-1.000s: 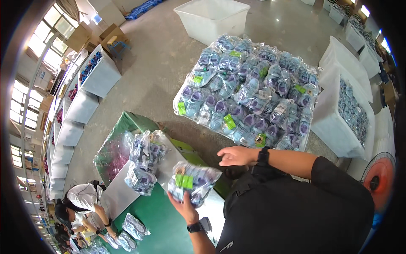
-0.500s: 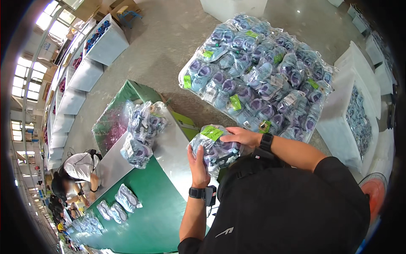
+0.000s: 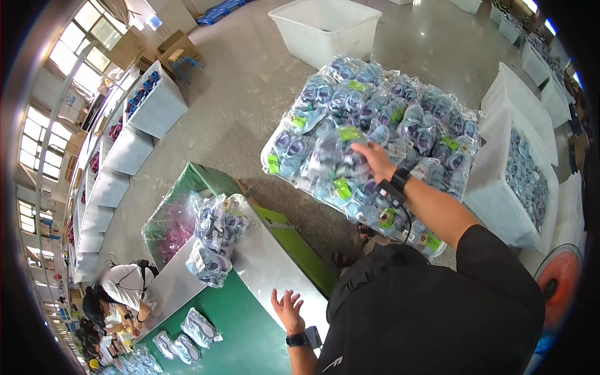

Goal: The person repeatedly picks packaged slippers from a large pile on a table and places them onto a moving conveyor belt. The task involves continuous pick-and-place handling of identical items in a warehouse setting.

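Note:
Over the left part of the heaped bin, my right hand (image 3: 377, 161) is closed on a clear plastic bag of shoes (image 3: 337, 157) with a green label, blurred by motion. Similar bagged blue and purple shoes (image 3: 412, 128) fill the white bin (image 3: 265, 155) beneath it; whether the held bag touches them I cannot tell. My left hand (image 3: 288, 310) is empty with fingers apart, above the metal edge (image 3: 262, 250) of the green-topped table. Several bagged shoes (image 3: 215, 231) lie piled at that table's far end.
Three bagged shoes (image 3: 187, 337) lie on the green surface (image 3: 244, 331). A co-worker (image 3: 128, 284) bends over the table at left. An open white bin (image 3: 325, 31) stands beyond the heap, another bin (image 3: 500, 187) with bagged shoes to the right. A red fan (image 3: 558, 284) is at lower right.
The bag of shoes moved from between both hands out over the heaped bin, carried by my right hand. My left hand let go of it and dropped lower, opening.

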The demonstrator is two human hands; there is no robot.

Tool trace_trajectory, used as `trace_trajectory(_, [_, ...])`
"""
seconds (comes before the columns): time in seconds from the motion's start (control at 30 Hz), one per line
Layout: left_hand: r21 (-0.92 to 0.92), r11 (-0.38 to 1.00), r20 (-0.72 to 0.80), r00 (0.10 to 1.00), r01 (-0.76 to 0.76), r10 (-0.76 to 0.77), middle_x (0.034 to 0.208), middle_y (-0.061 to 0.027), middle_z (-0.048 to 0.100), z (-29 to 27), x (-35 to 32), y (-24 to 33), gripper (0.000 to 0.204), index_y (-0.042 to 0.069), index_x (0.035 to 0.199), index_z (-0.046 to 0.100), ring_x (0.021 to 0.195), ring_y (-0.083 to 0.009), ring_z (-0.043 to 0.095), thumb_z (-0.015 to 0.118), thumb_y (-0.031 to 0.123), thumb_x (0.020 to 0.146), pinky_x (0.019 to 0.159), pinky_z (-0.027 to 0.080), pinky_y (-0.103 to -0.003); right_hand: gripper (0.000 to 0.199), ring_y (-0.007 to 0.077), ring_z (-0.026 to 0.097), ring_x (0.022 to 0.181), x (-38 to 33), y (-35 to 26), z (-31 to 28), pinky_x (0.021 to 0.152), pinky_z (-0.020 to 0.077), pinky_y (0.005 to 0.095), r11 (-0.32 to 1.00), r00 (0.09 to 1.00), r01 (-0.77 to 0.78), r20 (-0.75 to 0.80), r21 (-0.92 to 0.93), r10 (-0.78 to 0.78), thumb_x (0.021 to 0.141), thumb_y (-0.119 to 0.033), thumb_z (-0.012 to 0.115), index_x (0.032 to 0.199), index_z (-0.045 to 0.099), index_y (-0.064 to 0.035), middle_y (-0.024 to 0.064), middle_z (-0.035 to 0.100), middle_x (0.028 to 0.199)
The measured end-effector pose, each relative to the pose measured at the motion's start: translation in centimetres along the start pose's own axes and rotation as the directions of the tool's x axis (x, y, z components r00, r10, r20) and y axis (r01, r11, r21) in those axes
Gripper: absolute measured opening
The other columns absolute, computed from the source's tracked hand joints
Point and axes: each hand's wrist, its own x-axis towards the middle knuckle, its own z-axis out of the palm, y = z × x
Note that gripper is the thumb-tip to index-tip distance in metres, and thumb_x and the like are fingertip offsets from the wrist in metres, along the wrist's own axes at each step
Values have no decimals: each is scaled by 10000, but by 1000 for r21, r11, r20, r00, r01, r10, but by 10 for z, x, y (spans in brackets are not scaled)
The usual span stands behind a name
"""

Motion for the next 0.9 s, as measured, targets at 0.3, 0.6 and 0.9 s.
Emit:
trace_trajectory(0.3, [22, 999, -42, 998, 38, -37, 1175, -162, 578, -43, 4, -22, 630, 86, 1495, 304, 970, -268, 637, 619, 246, 973, 741, 547, -383, 505, 178, 582, 523, 77, 91, -62, 393, 464, 328, 973, 963, -95, -266, -212, 36, 839, -209, 730, 1173, 443, 38, 127, 604, 730])
trace_trajectory(0.6, [76, 976, -48, 978, 206, -203, 1065, -128, 634, -85, 18, -86, 468, 73, 1346, 491, 865, -271, 669, 654, 275, 957, 672, 570, -388, 266, 170, 688, 668, 1, 143, -73, 534, 562, 302, 950, 958, -275, 39, -151, 284, 929, -246, 668, 1075, 616, -30, 54, 670, 826])
trace_trajectory(0.9, [145, 964, 1, 974, 222, -225, 1015, -125, 638, -78, 38, -76, 430, 16, 1318, 495, 831, -237, 673, 641, 209, 963, 647, 573, -340, 274, 151, 690, 705, -48, 137, -64, 592, 555, 292, 941, 944, -298, 94, -163, 315, 955, -293, 640, 1059, 628, -40, 35, 666, 851])
